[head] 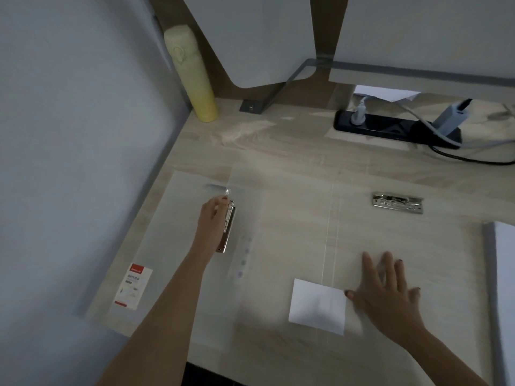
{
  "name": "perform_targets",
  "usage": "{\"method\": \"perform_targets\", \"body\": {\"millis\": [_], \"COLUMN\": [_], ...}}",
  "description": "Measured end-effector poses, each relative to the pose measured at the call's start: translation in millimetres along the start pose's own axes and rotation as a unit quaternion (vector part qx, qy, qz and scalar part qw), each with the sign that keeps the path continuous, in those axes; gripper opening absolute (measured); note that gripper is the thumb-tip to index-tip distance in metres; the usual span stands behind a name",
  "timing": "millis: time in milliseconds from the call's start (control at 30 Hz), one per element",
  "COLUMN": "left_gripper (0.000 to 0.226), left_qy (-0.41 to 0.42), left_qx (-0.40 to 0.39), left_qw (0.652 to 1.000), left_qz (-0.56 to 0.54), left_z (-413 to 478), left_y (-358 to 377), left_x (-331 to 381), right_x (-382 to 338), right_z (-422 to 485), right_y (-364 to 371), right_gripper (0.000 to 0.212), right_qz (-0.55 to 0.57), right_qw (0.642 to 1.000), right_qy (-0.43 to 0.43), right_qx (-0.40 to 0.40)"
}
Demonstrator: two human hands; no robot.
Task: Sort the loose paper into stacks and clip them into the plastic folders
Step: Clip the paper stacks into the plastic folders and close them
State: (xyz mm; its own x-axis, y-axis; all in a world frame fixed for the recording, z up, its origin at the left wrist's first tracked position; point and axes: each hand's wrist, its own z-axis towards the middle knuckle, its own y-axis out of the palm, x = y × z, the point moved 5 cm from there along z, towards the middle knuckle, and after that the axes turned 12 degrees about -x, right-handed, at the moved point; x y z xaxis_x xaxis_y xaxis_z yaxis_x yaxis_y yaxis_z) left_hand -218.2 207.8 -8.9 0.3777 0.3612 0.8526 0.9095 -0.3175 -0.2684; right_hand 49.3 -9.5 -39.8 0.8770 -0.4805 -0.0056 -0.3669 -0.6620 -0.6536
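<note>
A pale grey wall [69, 135] closes the left side of a light wood desk [292, 151], and one yellow bottle [192, 79] stands upright in the back corner, well beyond the left hand. Two clear plastic folders lie flat, side by side. The left folder [178, 246] carries a printed label card [133, 286], left of the gripping wrist and nearer the front edge. The left hand [213, 221] pinches the wire lever at the top of a metal clip [227, 235] just to its right. The right hand [390, 291] rests flat with spread fingers on the right folder [390, 232], its thumb touching a white slip [317, 305]. A second metal clip [398, 202] lies beyond those fingers. One power strip [390, 128] sits farther back. One paper stack [505, 274] lies to the right, cut by the frame.
</note>
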Motion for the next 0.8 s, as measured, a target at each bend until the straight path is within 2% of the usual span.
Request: {"method": "perform_targets", "body": {"millis": [100, 167, 267, 333, 400, 500, 567, 633, 800], "left_gripper": [0.014, 0.012, 0.023, 0.036, 0.047, 0.053, 0.052, 0.050, 0.060], "left_qy": [-0.016, -0.018, 0.061, 0.130, 0.195, 0.252, 0.266, 0.267, 0.226], "left_qx": [-0.003, -0.009, 0.027, 0.055, 0.050, -0.050, -0.112, -0.138, -0.173], "left_qw": [0.999, 0.997, 0.983, 0.956, 0.924, 0.866, 0.822, 0.779, 0.736], "left_qz": [0.041, 0.076, 0.172, 0.257, 0.325, 0.430, 0.491, 0.550, 0.614], "left_z": [5.2, 6.0, -4.6, -16.7, -22.2, -19.8, -18.1, -14.5, -10.2], "left_y": [-0.6, 0.4, 5.7, 21.2, 49.3, 114.5, 156.3, 191.4, 231.5], "left_x": [-6.8, -7.6, 8.9, 29.2, 43.2, 48.8, 43.3, 30.6, -3.1], "right_x": [-3.4, 0.7, 8.8, 10.8, 15.0, 26.5, 30.1, 30.3, 23.4], "right_z": [-5.8, -5.1, -3.2, -5.0, -3.6, 9.8, 21.7, 33.0, 53.5], "right_y": [-5.2, -0.7, -0.7, -7.4, -18.5, -37.8, -54.0, -69.9, -103.1], "right_gripper": [0.082, 0.081, 0.076, 0.067, 0.062, 0.058, 0.058, 0.059, 0.060], "right_qz": [0.001, 0.003, 0.049, 0.088, 0.136, 0.174, 0.173, 0.166, 0.161], "right_qw": [0.999, 0.999, 0.998, 0.994, 0.987, 0.978, 0.976, 0.976, 0.973], "right_qy": [-0.001, -0.006, -0.015, -0.028, -0.032, -0.030, -0.032, -0.034, -0.045], "right_qx": [0.045, 0.033, 0.020, 0.049, 0.081, 0.110, 0.125, 0.138, 0.160]}}
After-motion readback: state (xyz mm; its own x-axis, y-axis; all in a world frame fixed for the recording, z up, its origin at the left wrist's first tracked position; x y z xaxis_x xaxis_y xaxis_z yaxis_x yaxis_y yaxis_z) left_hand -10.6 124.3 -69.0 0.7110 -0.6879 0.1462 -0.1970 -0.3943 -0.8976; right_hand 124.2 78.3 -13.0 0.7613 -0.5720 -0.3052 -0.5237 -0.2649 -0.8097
